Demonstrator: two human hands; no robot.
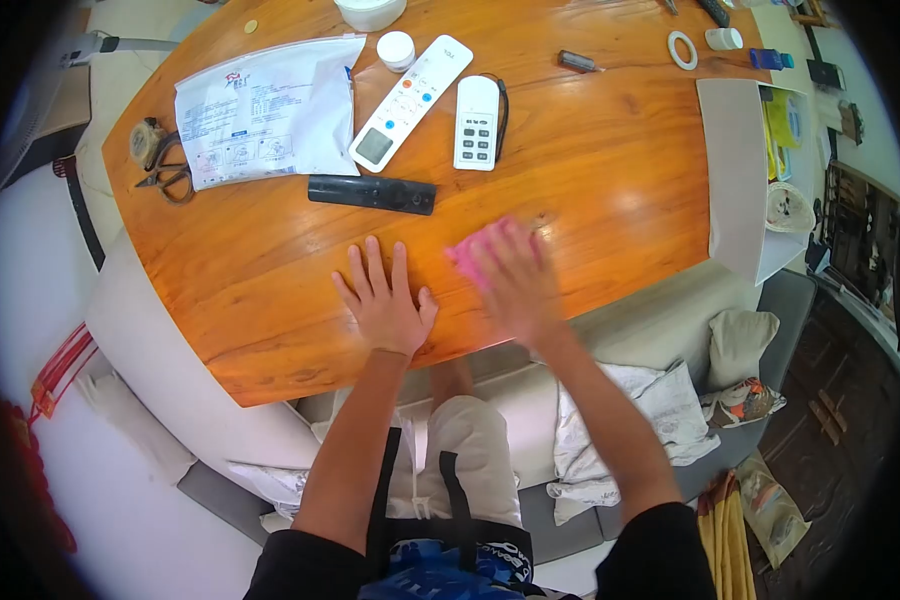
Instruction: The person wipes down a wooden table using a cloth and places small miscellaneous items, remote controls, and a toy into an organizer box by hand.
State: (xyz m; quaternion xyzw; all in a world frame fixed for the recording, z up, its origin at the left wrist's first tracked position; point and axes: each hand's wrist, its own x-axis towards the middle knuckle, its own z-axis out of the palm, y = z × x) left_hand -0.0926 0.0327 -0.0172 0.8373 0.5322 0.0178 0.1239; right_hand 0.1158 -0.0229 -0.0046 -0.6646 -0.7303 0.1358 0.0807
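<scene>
My left hand (388, 308) lies flat on the wooden table (610, 200) near its front edge, fingers spread, holding nothing. My right hand (518, 280), smeared by motion, is over a bunched pink cloth (467, 258) and holds it against the tabletop. Part of the cloth is hidden under the fingers. Just beyond my left hand lies a black remote control (372, 194). Two white remotes lie farther back: a long one with a small screen (412, 103) and a shorter one (477, 123) with a dark strap.
A white printed plastic bag (270, 110) lies at the left, beside scissors (173, 175) and a tape measure (146, 142). A small white jar (396, 51) stands behind the remotes. At the right are a white ring (682, 50) and an open box (735, 170) holding small items.
</scene>
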